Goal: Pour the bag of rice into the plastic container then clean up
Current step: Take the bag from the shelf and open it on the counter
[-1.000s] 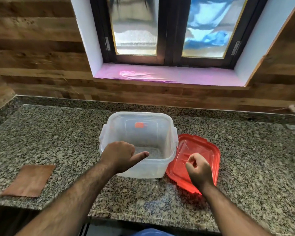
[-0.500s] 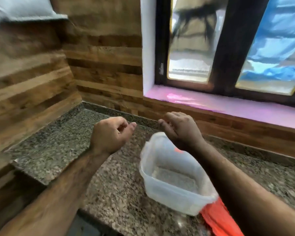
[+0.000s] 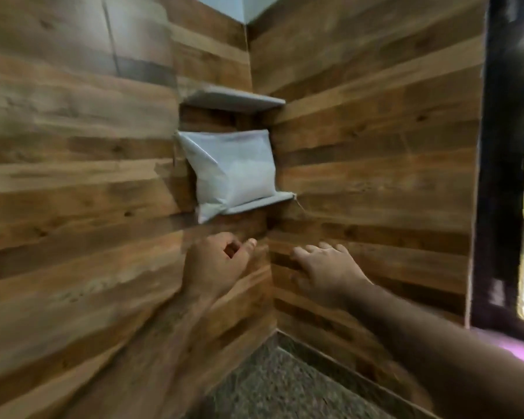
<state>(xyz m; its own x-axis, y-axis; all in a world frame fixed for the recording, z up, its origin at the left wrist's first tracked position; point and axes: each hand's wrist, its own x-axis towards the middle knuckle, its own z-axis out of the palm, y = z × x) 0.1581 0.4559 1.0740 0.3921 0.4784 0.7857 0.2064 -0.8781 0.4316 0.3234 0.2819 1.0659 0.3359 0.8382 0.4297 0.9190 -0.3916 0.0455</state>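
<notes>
early stage: the bag of rice (image 3: 230,173) sits full on the lower corner shelf (image 3: 259,202), untouched. my left hand (image 3: 215,264) is loosely curled and empty, my right hand (image 3: 324,270) open, both below it. grab, pour and cleanup remain.

Domestic kitchen corner: wood-plank walls (image 3: 73,182), speckled granite bench (image 3: 285,388) below the hands, small corner shelves (image 3: 254,202) above them, dark-framed window (image 3: 502,176) to their right.
</notes>
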